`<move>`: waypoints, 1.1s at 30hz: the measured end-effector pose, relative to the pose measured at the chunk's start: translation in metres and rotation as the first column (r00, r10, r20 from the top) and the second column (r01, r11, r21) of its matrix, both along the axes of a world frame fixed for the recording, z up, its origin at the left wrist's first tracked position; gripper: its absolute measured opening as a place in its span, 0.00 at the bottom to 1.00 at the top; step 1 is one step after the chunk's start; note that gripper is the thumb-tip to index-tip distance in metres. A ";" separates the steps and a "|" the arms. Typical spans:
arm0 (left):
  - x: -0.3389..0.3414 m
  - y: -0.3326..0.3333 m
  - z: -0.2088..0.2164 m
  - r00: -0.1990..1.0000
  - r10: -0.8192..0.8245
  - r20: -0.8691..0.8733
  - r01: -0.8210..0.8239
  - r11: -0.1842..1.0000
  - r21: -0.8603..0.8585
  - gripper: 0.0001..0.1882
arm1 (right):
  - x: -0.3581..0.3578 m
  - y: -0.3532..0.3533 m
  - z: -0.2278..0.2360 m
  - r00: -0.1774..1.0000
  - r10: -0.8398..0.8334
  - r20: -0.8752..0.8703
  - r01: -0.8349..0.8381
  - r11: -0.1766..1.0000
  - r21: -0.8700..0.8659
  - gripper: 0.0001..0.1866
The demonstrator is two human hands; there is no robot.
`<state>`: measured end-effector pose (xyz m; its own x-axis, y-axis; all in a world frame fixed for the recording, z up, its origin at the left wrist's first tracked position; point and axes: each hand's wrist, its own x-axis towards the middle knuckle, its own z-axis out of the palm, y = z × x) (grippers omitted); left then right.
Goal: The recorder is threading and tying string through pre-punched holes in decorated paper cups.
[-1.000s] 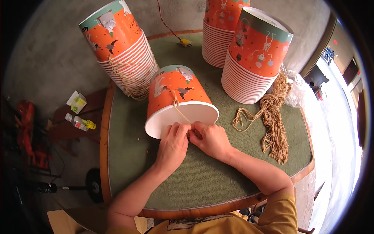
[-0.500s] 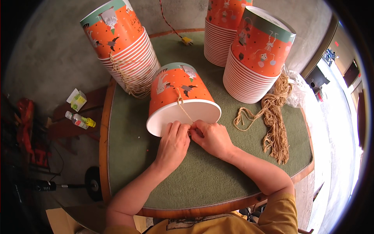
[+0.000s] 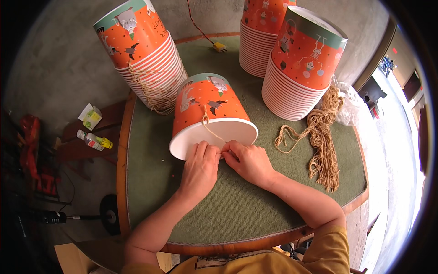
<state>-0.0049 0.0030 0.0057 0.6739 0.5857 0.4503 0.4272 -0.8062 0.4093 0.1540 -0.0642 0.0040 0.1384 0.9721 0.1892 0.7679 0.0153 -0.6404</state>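
Observation:
An orange paper bucket (image 3: 207,105) with a white inside lies on its side on the green table (image 3: 228,205), its mouth toward me. A tan string (image 3: 211,129) runs from a knot on its side over the rim to my fingers. My left hand (image 3: 200,167) and my right hand (image 3: 247,160) meet at the bucket's rim, both pinching the string's end between fingertips.
Stacks of orange buckets stand at the back left (image 3: 146,59), back middle (image 3: 262,32) and right (image 3: 303,68). A bundle of tan strings (image 3: 321,141) lies right of my hands beside a clear plastic bag (image 3: 349,105). Small bottles (image 3: 93,140) sit on a low stand left.
Both hands stay at the bucket's rim on the string, with only small finger movements. The bucket has hardly shifted.

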 end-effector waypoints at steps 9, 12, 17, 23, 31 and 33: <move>-0.002 0.003 0.000 1.000 0.005 -0.004 -0.005 0.998 -0.061 0.04 | 0.000 -0.002 0.004 0.997 0.072 -0.022 -0.072 0.997 0.028 0.09; -0.001 0.004 -0.002 1.000 0.013 -0.013 -0.013 0.998 -0.054 0.05 | 0.000 -0.001 -0.003 0.997 0.073 -0.020 -0.071 0.995 0.074 0.08; -0.001 0.004 -0.003 1.000 0.012 -0.026 -0.014 0.998 -0.058 0.06 | 0.000 0.000 -0.004 0.998 0.065 0.011 -0.066 0.994 0.092 0.07; -0.001 0.004 -0.002 0.999 0.005 -0.034 -0.007 0.999 -0.051 0.07 | 0.000 0.000 -0.002 0.999 0.053 -0.012 -0.052 0.997 0.062 0.06; -0.001 0.002 0.000 1.000 -0.001 -0.012 0.001 1.000 -0.003 0.06 | 0.001 0.001 0.000 0.999 0.044 -0.024 -0.043 0.998 0.035 0.05; -0.001 0.003 0.000 1.000 0.001 -0.013 -0.001 1.000 0.013 0.05 | 0.001 0.001 0.001 0.999 0.044 -0.032 -0.043 0.999 0.031 0.05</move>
